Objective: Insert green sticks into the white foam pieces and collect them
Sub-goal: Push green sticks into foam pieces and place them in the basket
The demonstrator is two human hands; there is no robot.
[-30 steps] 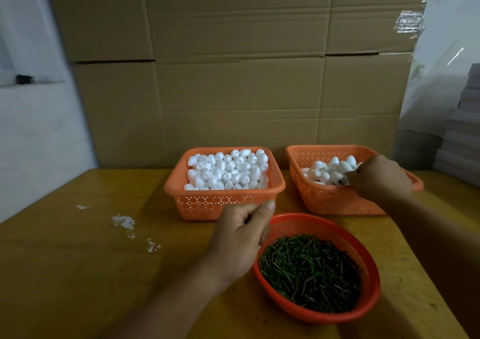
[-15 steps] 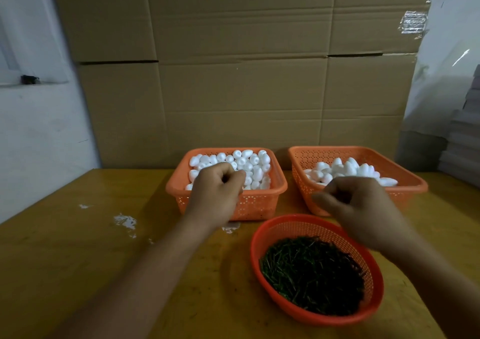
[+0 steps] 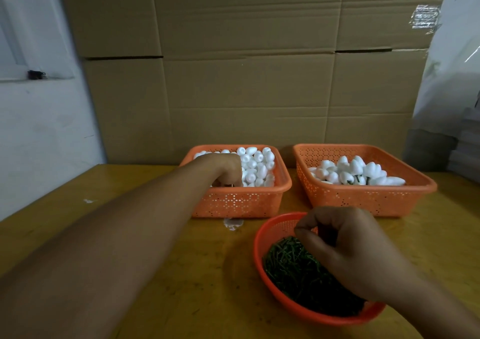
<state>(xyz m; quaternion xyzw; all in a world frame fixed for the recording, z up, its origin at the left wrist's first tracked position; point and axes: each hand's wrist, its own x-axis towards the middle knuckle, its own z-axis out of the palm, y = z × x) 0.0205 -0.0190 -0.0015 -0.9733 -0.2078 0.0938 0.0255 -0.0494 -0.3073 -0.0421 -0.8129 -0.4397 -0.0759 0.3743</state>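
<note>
The left orange basket (image 3: 235,203) is full of plain white foam pieces (image 3: 257,167). My left hand (image 3: 224,168) reaches into it, and its fingers curl down around one piece. The right orange basket (image 3: 363,201) holds foam pieces with green sticks in them (image 3: 355,172). Loose green sticks (image 3: 291,266) fill the round red basket (image 3: 262,237) at the front. Above that basket hovers my right hand (image 3: 345,250), fingers curled and thumb tip against the forefinger. The curl of the fingers hides whatever may be inside them.
All three baskets stand on a yellow wooden table (image 3: 130,234) with white paint spots (image 3: 233,223). Stacked cardboard boxes (image 3: 246,78) form a wall right behind the baskets. A white wall (image 3: 39,130) lies at the left, and grey stacked items (image 3: 465,143) at the far right.
My left hand has gone from the front table edge into the left basket's foam pieces. My right hand has left the right basket and come down over the green sticks.
</note>
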